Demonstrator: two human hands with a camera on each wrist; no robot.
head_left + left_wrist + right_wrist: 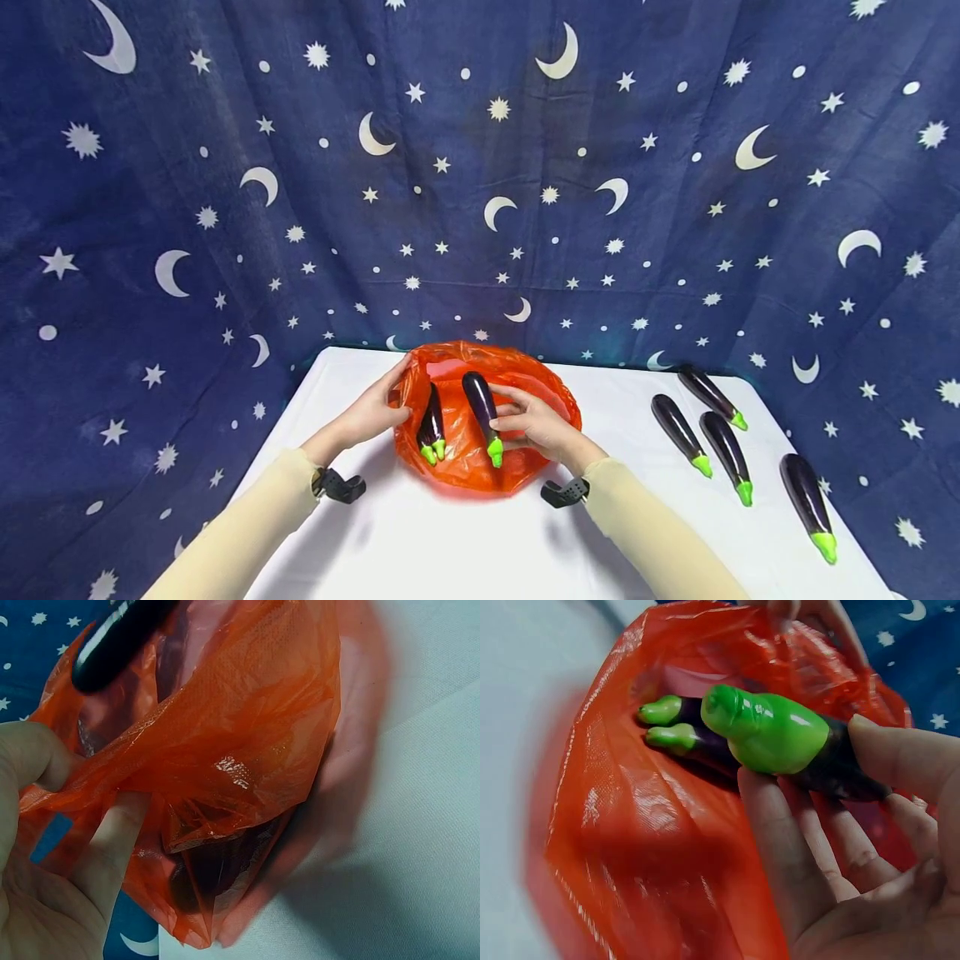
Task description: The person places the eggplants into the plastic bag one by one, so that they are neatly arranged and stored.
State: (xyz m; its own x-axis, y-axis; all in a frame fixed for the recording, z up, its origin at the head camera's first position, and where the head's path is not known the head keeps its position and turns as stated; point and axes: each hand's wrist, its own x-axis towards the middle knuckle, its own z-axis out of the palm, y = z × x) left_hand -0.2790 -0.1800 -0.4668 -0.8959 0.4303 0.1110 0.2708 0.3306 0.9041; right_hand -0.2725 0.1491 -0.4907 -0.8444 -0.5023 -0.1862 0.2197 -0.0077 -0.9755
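A red-orange plastic bag (pixel 457 475) lies on the table with its mouth spread open. My left hand (pixel 372 410) pinches the bag's left rim; in the left wrist view, thumb and fingers (pixel 112 847) grip the thin plastic. Over the bag's opening, my right hand (pixel 536 425) holds an eggplant (pixel 480 404) with a bright green stem end. The right wrist view shows this held eggplant's green cap (pixel 780 735) between thumb and fingers. Inside the bag, at its left, two more eggplants (pixel 432 421) lie side by side, green ends toward me.
On the right side of the white table (pixel 420 550) several eggplants lie apart from the bag, one (pixel 808 504) nearest the right edge and another (pixel 678 429) closest to the bag. A blue curtain (pixel 480 208) with moons and stars hangs behind the table.
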